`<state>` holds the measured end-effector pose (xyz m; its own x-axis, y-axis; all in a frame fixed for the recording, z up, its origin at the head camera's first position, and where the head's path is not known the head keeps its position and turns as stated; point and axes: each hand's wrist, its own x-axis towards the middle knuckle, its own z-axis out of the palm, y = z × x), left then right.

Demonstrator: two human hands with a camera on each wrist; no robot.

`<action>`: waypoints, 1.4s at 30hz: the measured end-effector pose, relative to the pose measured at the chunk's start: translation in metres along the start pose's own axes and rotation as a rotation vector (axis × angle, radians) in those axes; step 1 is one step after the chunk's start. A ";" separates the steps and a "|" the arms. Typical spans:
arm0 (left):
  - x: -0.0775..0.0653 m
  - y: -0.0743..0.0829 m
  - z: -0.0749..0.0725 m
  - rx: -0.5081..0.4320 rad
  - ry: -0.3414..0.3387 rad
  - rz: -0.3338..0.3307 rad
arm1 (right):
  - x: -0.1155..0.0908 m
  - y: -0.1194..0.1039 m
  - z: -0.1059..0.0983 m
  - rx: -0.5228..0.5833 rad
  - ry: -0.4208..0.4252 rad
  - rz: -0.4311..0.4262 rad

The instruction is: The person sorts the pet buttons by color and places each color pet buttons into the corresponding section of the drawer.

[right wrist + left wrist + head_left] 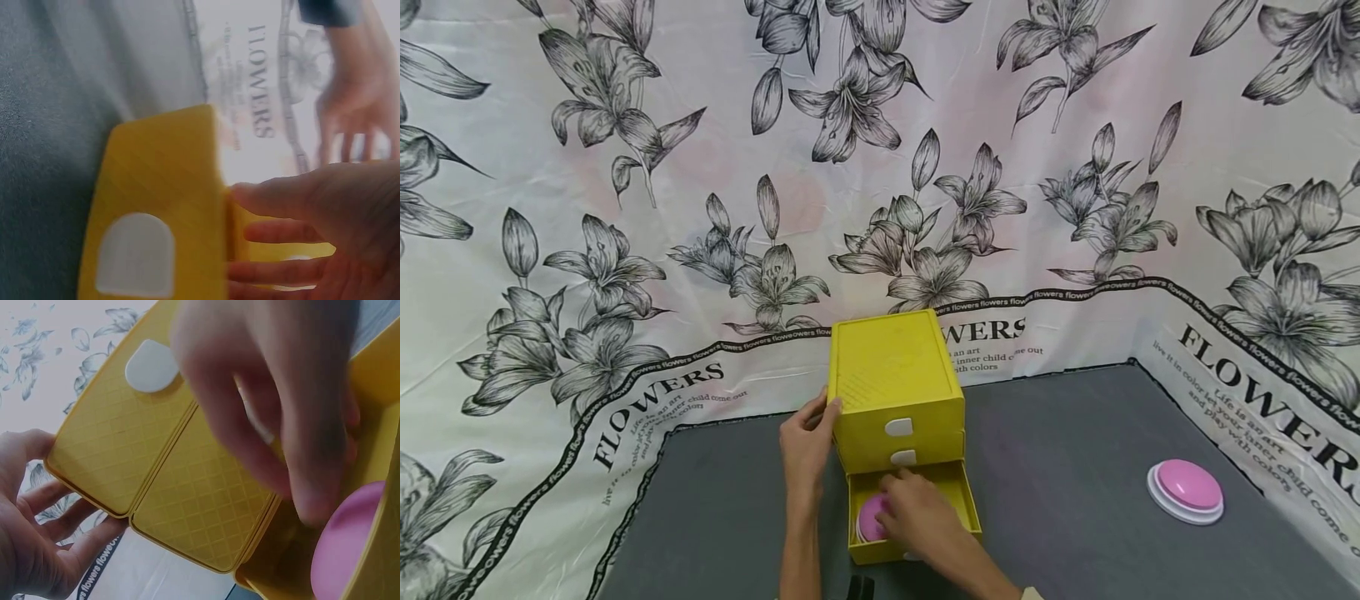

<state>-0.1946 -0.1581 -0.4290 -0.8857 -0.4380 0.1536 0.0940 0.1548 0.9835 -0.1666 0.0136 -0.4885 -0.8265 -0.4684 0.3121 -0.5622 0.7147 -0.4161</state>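
A yellow drawer box [891,367] with white tab handles stands on the grey table, its bottom drawer [976,521] pulled out. Inside that drawer, towards its left, lies a pink domed button with a white base [871,518]. My left hand [805,446] rests on the box's left front edge, thumb and fingertips touching it. Over the open drawer, my right hand [921,512] reaches down beside the pink button, partly covering it. Its fingers [281,273] are extended behind the drawer front [159,187] in the right wrist view, with nothing visible held.
A second pink domed button on a white base [1187,492] sits at the right of the table [1060,467]. Behind the box hangs a white cloth [715,150] printed with flowers, its lower part lying over the table's back and sides.
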 end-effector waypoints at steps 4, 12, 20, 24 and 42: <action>0.001 0.000 0.000 0.005 0.000 0.002 | -0.011 0.004 -0.022 0.015 0.043 0.052; 0.001 0.001 0.001 0.019 0.000 0.006 | -0.026 0.038 -0.064 -0.042 0.175 0.280; 0.001 0.001 0.002 0.007 -0.003 -0.006 | -0.050 0.106 -0.095 -0.083 0.184 0.420; 0.000 0.001 0.002 0.017 -0.005 -0.008 | -0.066 0.143 -0.102 -0.127 0.170 0.484; -0.002 0.000 0.003 0.029 0.002 -0.007 | -0.130 0.252 -0.123 -0.003 0.047 0.850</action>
<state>-0.1943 -0.1547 -0.4296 -0.8855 -0.4408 0.1470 0.0746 0.1775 0.9813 -0.1972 0.3185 -0.5286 -0.9657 0.2499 -0.0698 0.2488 0.8153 -0.5228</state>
